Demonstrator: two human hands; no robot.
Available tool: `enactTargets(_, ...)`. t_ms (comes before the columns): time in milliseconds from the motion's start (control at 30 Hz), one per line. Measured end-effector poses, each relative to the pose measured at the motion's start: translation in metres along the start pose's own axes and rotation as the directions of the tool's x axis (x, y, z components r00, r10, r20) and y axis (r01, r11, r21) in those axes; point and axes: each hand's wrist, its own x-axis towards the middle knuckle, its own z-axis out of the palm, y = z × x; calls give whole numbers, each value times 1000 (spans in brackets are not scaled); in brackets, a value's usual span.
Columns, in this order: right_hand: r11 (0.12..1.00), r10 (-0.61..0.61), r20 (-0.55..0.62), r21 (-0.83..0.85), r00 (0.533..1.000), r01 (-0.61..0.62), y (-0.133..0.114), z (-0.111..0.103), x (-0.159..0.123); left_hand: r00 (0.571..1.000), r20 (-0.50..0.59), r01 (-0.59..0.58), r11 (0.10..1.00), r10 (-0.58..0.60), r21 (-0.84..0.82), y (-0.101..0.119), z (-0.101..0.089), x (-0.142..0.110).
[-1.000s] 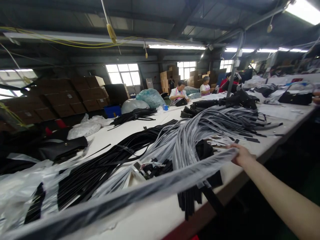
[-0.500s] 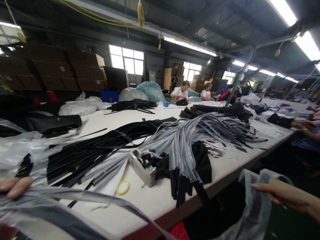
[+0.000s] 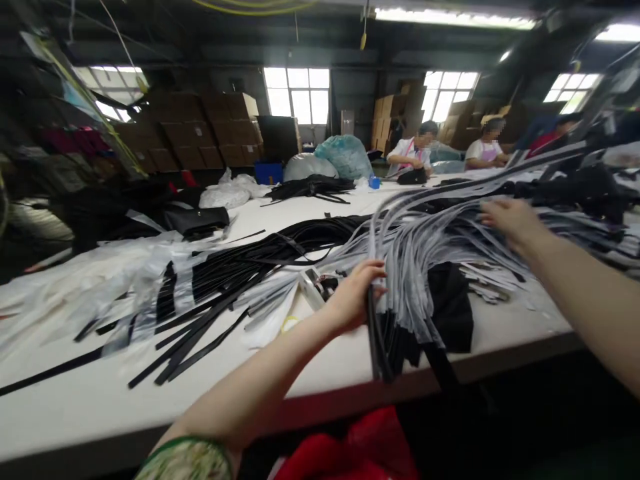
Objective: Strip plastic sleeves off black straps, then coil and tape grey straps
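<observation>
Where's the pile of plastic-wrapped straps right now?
Head view, right of centre on the white table: the plastic-wrapped straps lie right of the loose black straps, with the left hand at their left edge.

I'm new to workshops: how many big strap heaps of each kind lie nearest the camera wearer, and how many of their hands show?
Heap of pale wrapped straps: 1
Heap of plain black straps: 1
Left hand and right hand: 2
Total: 4

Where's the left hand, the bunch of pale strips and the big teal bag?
Left hand point(image 3: 355, 295): head view, back of the hand.
Pale strips point(image 3: 413, 270): head view, the drooping part.
Teal bag point(image 3: 345, 157): head view, its front.
</observation>
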Motion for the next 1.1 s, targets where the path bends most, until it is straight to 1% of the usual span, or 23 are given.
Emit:
enactTargets(33, 999, 49, 54, -7, 997, -49, 20, 19, -28, 981, 196, -1, 998, -12, 69, -6, 25, -5)
enactTargets(67, 996, 94, 119, -13, 988, -93, 40, 33, -59, 934, 353, 2, 988, -57, 156, -11, 46, -13)
enactTargets(100, 992, 129, 187, -19, 974, -128, 60, 42, -92, 878, 463, 11, 971, -124, 238, -14, 63, -24)
enactTargets(133, 987, 159, 242, -30, 957, -156, 79, 46, -125, 826, 532, 20, 953, -187, 304, -16, 74, -36)
enactTargets(167, 982, 187, 286, -41, 940, -183, 96, 44, -158, 795, 559, 36, 938, -236, 345, -17, 81, -51)
enactTargets(200, 977, 210, 312, -39, 927, -208, 111, 40, -188, 785, 562, 59, 933, -263, 355, -17, 83, -66)
enactTargets(267, 963, 262, 320, -24, 910, -269, 134, 24, -240, 795, 545, 114, 948, -266, 297, -15, 80, -99)
enactTargets(300, 952, 296, 307, -17, 904, -306, 141, 17, -262, 799, 538, 151, 956, -268, 253, -13, 76, -115)
enactTargets(333, 939, 333, 293, -15, 896, -344, 146, 11, -280, 793, 540, 195, 957, -283, 214, -10, 72, -131)
enactTargets(367, 924, 372, 284, -19, 884, -383, 149, 7, -295, 773, 557, 242, 953, -304, 184, -6, 69, -145)
enactTargets(400, 909, 405, 285, -22, 869, -417, 151, 6, -307, 742, 584, 288, 944, -328, 163, -3, 67, -159)
enactTargets(467, 888, 442, 317, -20, 839, -460, 149, 12, -323, 679, 639, 363, 922, -361, 136, 6, 66, -180)
enactTargets(500, 883, 445, 346, -18, 826, -468, 146, 19, -327, 657, 658, 387, 913, -369, 126, 10, 67, -188)
enactTargets(533, 882, 441, 378, -16, 814, -471, 143, 26, -330, 641, 671, 406, 907, -372, 115, 14, 68, -195)
enactTargets(633, 891, 420, 464, -47, 780, -452, 133, 54, -327, 619, 692, 442, 893, -371, 83, 21, 71, -206)
enactTargets(700, 896, 429, 483, -119, 763, -429, 128, 73, -321, 610, 700, 455, 888, -372, 75, 22, 69, -209)
enactTargets(767, 890, 450, 479, -176, 754, -420, 127, 90, -315, 616, 688, 465, 882, -384, 76, 22, 64, -209)
enactTargets(833, 874, 474, 475, -147, 741, -464, 127, 103, -310, 629, 669, 479, 875, -397, 69, 21, 59, -210)
enactTargets(900, 847, 491, 477, -67, 729, -527, 127, 113, -307, 638, 657, 499, 866, -403, 46, 20, 56, -210)
enactTargets(1000, 818, 498, 491, 7, 715, -575, 125, 116, -306, 630, 650, 536, 844, -424, 31, 19, 55, -210)
enactTargets(1100, 786, 468, 546, 102, 695, -609, 117, 109, -307, 624, 619, 587, 809, -478, 33, 19, 56, -208)
